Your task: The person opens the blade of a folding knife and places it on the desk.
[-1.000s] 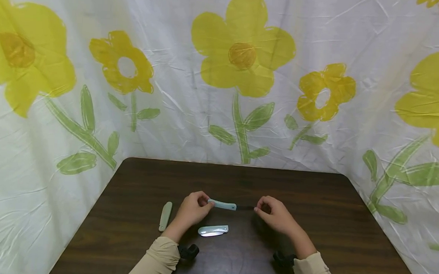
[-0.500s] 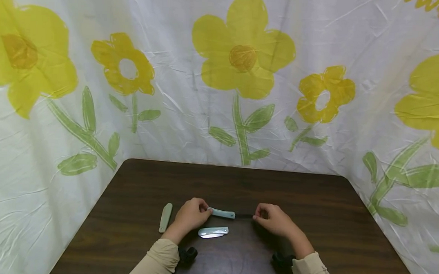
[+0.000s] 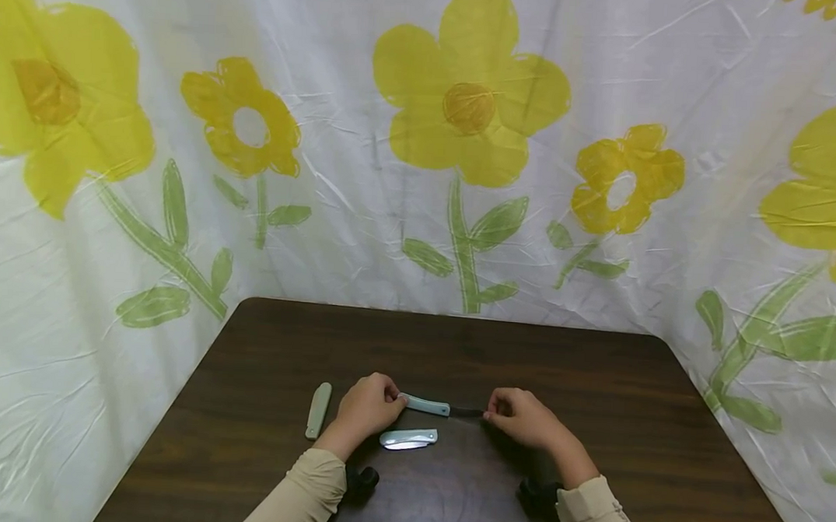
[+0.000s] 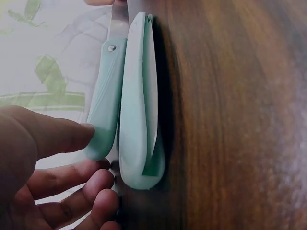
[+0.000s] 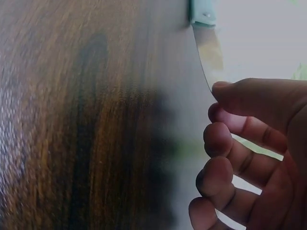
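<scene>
An unfolded folding knife [image 3: 426,405] with a light blue-green handle is stretched between both hands. My left hand [image 3: 368,405] pinches the handle's rear end between thumb and fingers. At the other end, my right hand [image 3: 523,416] pinches the tip of the blade [image 5: 210,55] with thumb and forefinger. Nearer to me lies a second pale blue-green folding knife [image 3: 409,439], its blade folded along the handle; it appears beside the held knife in the left wrist view. A sage-green folding knife [image 3: 318,411], folded up, lies left of my left hand.
The dark wood-grain table [image 3: 595,378] has rounded far corners. Behind and around it hangs a white curtain [image 3: 349,235] printed with yellow flowers. A black strap sits at each wrist, below the beige sleeves [image 3: 303,486].
Both hands have come slightly nearer to me with the unfolded knife between them. Their grips look the same. The two knives on the table have stayed put; the head view has shifted a little.
</scene>
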Demonstrator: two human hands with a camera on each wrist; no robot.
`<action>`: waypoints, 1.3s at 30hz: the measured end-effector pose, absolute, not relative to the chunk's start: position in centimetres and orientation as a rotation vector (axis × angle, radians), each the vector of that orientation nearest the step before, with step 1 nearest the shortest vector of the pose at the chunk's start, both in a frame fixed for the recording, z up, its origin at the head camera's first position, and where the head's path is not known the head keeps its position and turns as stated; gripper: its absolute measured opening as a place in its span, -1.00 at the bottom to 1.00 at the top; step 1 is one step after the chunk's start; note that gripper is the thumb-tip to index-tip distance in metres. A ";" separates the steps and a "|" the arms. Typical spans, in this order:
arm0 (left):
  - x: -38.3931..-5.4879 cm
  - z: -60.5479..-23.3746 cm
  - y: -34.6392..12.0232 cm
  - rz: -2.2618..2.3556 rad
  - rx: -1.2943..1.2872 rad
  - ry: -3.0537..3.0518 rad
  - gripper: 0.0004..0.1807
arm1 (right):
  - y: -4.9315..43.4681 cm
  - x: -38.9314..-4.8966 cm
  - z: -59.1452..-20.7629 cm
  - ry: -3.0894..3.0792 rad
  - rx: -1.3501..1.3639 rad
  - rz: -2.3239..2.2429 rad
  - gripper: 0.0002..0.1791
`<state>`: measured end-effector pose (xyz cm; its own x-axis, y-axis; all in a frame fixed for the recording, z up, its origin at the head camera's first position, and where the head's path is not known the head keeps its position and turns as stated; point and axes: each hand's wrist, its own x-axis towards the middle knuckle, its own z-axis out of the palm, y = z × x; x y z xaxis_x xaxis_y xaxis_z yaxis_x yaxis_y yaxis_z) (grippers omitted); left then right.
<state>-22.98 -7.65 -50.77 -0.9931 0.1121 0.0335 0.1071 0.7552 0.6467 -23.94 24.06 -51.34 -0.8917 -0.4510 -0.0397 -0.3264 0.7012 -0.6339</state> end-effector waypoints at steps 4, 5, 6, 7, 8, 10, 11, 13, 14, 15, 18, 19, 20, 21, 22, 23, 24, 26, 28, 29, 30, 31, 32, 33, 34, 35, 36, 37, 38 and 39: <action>-23.0 -50.7 -7.7 1.082 0.181 2.920 -0.76 | 24.1 -23.9 -51.3 2.729 -0.606 -0.950 -0.84; -23.0 -50.7 -7.7 1.083 0.182 2.914 -0.74 | 24.1 -23.9 -51.3 2.735 -0.601 -0.949 -0.84; -22.9 -50.7 -7.8 1.086 0.183 2.908 -0.73 | 24.1 -23.9 -51.3 2.740 -0.595 -0.948 -0.85; -22.9 -50.7 -7.8 1.088 0.185 2.900 -0.70 | 24.1 -23.8 -51.3 2.747 -0.590 -0.947 -0.85; -22.9 -50.7 -7.9 1.089 0.184 2.890 -0.68 | 24.0 -23.8 -51.3 2.754 -0.585 -0.946 -0.86; -22.7 -50.6 -8.1 1.091 0.209 2.883 -0.65 | 23.9 -23.7 -51.2 2.770 -0.580 -0.948 -0.87; -22.6 -50.6 -8.2 1.090 0.222 2.877 -0.64 | 23.8 -23.6 -51.1 2.775 -0.584 -0.948 -0.88; -22.4 -50.4 -8.5 1.075 0.253 2.868 -0.63 | 23.6 -23.5 -51.0 2.784 -0.602 -0.957 -0.87; -22.2 -50.3 -8.6 1.070 0.276 2.860 -0.63 | 23.5 -23.5 -50.9 2.787 -0.611 -0.960 -0.87; -22.1 -50.2 -8.7 1.066 0.304 2.849 -0.64 | 23.3 -23.5 -50.9 2.790 -0.621 -0.965 -0.87; -21.7 -50.0 -8.9 1.054 0.398 2.798 -0.66 | 22.8 -23.4 -50.7 2.779 -0.657 -0.988 -0.87; -21.5 -49.9 -8.9 1.058 0.434 2.776 -0.67 | 22.6 -23.3 -50.7 2.779 -0.663 -0.990 -0.87; -21.4 -49.9 -8.9 1.068 0.474 2.752 -0.67 | 22.4 -23.3 -50.7 2.779 -0.670 -0.991 -0.88; -21.3 -50.0 -8.9 1.080 0.513 2.725 -0.67 | 22.2 -23.3 -50.7 2.778 -0.679 -0.993 -0.88; -21.2 -50.0 -8.8 1.088 0.551 2.703 -0.66 | 22.0 -23.2 -50.7 2.774 -0.690 -0.994 -0.88; -21.1 -50.1 -8.7 1.090 0.585 2.688 -0.66 | 21.8 -23.2 -50.8 2.769 -0.698 -0.997 -0.88; -20.9 -50.2 -8.6 1.090 0.620 2.674 -0.65 | 21.6 -23.1 -50.8 2.764 -0.704 -0.998 -0.88; -20.8 -50.5 -8.4 1.069 0.685 2.668 -0.64 | 21.2 -23.1 -50.8 2.751 -0.709 -0.999 -0.88; -20.6 -50.8 -8.1 1.032 0.720 2.687 -0.65 | 20.9 -23.0 -50.8 2.735 -0.711 -1.006 -0.88; -20.5 -50.9 -8.0 1.013 0.727 2.703 -0.65 | 20.7 -22.9 -50.8 2.729 -0.707 -1.007 -0.88; -20.5 -51.0 -7.9 0.999 0.731 2.719 -0.66 | 20.5 -22.9 -50.8 2.725 -0.705 -1.005 -0.89; -20.4 -51.1 -7.9 0.988 0.734 2.735 -0.67 | 20.4 -22.9 -50.8 2.723 -0.703 -1.002 -0.89; -20.3 -51.1 -7.8 0.983 0.740 2.748 -0.68 | 20.2 -22.9 -50.8 2.721 -0.701 -1.004 -0.89; -20.3 -51.2 -7.8 0.977 0.740 2.758 -0.69 | 20.0 -22.9 -50.8 2.719 -0.701 -1.000 -0.89; -20.3 -51.3 -7.7 0.970 0.746 2.768 -0.70 | 19.9 -22.9 -50.7 2.718 -0.700 -0.997 -0.89; -20.3 -51.3 -7.7 0.965 0.756 2.777 -0.70 | 19.8 -22.9 -50.7 2.713 -0.698 -0.997 -0.89; -20.2 -51.3 -7.6 0.954 0.768 2.786 -0.71 | 19.7 -22.8 -50.7 2.711 -0.699 -0.997 -0.89; -20.2 -51.3 -7.6 0.946 0.779 2.794 -0.72 | 19.6 -22.9 -50.7 2.711 -0.700 -0.995 -0.89; -20.2 -51.3 -7.5 0.933 0.787 2.800 -0.73 | 19.5 -22.8 -50.6 2.706 -0.709 -1.004 -0.89; -20.2 -51.2 -7.5 0.924 0.792 2.808 -0.73 | 19.5 -22.8 -50.6 2.704 -0.712 -1.004 -0.89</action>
<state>-20.22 -7.49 -51.22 -0.8630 0.4986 0.0814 0.4495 0.6842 0.5743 -22.84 19.46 -50.59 -0.8715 -0.4904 0.0067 -0.3759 0.6591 -0.6514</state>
